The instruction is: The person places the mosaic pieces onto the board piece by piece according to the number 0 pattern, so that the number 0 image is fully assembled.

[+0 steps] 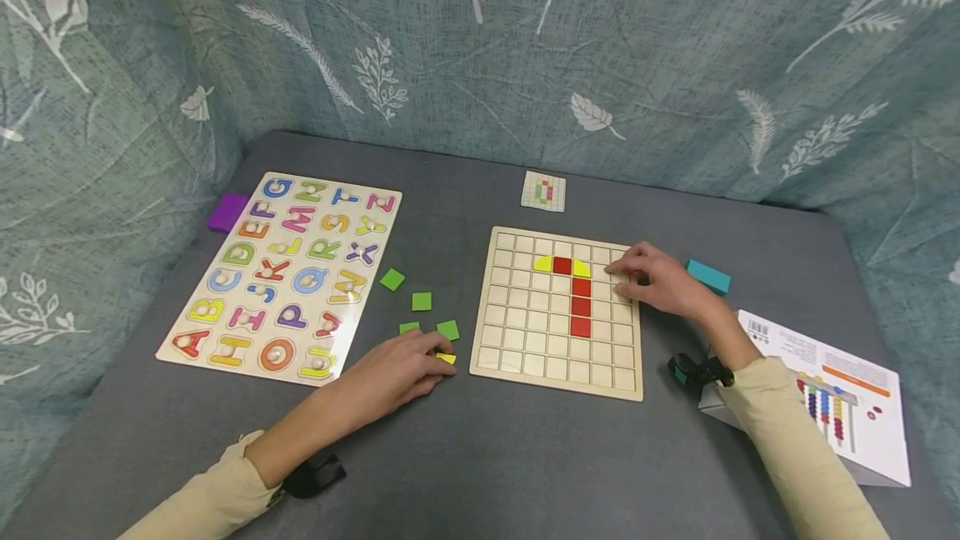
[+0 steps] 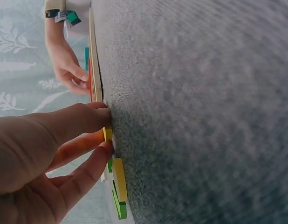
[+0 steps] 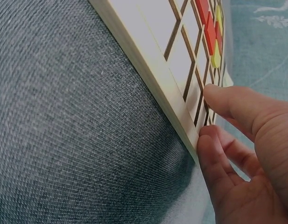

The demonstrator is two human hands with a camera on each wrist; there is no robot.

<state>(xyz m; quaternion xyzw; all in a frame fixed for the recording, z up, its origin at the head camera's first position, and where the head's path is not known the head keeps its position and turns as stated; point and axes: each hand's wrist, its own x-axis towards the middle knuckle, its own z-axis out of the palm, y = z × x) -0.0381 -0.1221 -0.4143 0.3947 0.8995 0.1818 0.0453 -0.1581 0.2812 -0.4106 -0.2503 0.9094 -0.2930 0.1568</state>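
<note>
Pinching yellow tile (image 1: 447, 357) with left hand (image 1: 401, 369); right hand (image 1: 660, 280) resting on grid board (image 1: 525, 348).

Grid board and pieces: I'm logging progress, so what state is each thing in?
Grid board: flat, partly filled with red and yellow pieces.
Yellow piece: on cloth, under left hand.
Right hand: resting on board's edge.
Green squares: loose.
Alphabet puzzle: full.
</note>
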